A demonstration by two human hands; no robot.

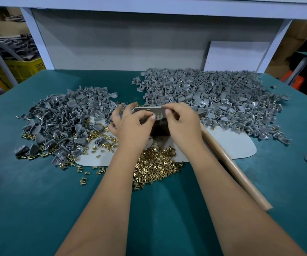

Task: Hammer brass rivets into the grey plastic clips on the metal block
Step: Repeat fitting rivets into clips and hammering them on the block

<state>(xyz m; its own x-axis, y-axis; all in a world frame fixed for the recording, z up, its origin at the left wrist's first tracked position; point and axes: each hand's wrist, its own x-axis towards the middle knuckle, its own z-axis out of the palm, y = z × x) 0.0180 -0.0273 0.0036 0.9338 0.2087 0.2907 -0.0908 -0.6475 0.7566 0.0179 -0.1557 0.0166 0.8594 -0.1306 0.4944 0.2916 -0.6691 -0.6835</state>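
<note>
Teal tabletop (38, 182) carrying grey clips | left hand (130, 124) and right hand (182, 122) pinching 1 clip (155, 115) on metal block (149, 109) | seating it squarely should be helping before hammering.

I see the flat steel-grey metal block (149, 109) between two heaps of small grey plastic clips (204, 93), loose short brass rivets (154, 163) piled just before it.

A teal-topped workbench (38, 182) backs onto a grey panel (121, 43); yellow crate (25, 67) left.

Shiny brass rivets (156, 163), matt grey plastic clips (213, 93).
</note>
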